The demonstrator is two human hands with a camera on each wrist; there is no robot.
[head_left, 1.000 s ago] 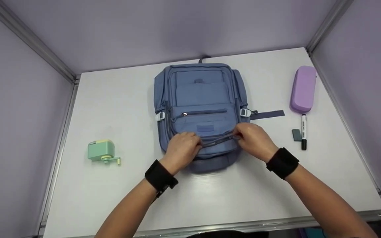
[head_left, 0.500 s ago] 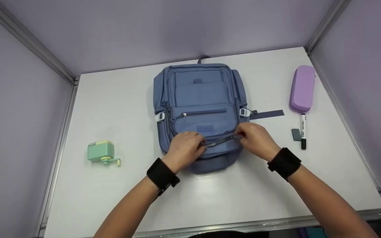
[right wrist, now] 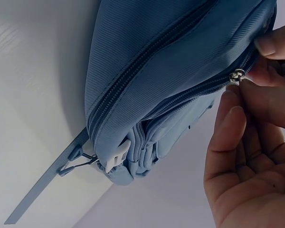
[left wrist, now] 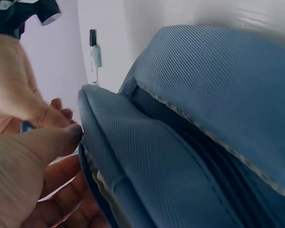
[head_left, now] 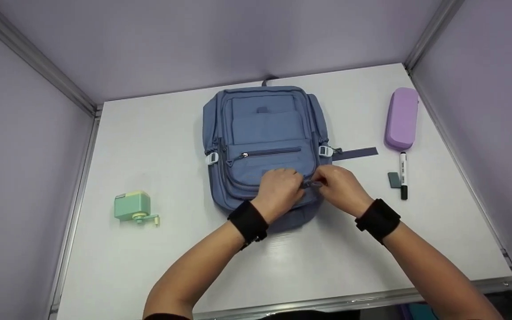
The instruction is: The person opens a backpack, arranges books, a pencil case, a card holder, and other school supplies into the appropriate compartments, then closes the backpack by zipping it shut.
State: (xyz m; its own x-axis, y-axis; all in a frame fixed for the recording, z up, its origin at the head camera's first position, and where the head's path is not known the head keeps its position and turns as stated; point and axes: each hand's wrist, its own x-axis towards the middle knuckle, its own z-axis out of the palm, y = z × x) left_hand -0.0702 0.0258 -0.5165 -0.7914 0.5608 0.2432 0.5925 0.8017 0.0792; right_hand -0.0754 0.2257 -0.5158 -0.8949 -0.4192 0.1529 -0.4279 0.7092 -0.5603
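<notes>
A blue backpack [head_left: 267, 126] lies front side up on the white table. My left hand [head_left: 279, 192] pinches the fabric edge along a zipper low on its front; the left wrist view shows the thumb [left wrist: 57, 140] at that edge. Close beside it, my right hand [head_left: 343, 189] pinches the metal zipper pull [right wrist: 237, 76] between thumb and fingertips. In the right wrist view the zipper teeth run together on the side toward the bag's buckle. Another zipper pull [head_left: 244, 154] lies on the front pocket above the hands.
To the right lie a purple pencil case [head_left: 402, 118], a marker [head_left: 403, 175] and a small dark green block [head_left: 394, 180]. A green pencil sharpener with a crank [head_left: 132, 206] stands at left. A strap [head_left: 358, 153] extends from the bag's right side. Walls border the table.
My left hand has moved right along the zipper edge, up close to the right hand. The right hand keeps its pinch in nearly the same place. The head view has shifted slightly.
</notes>
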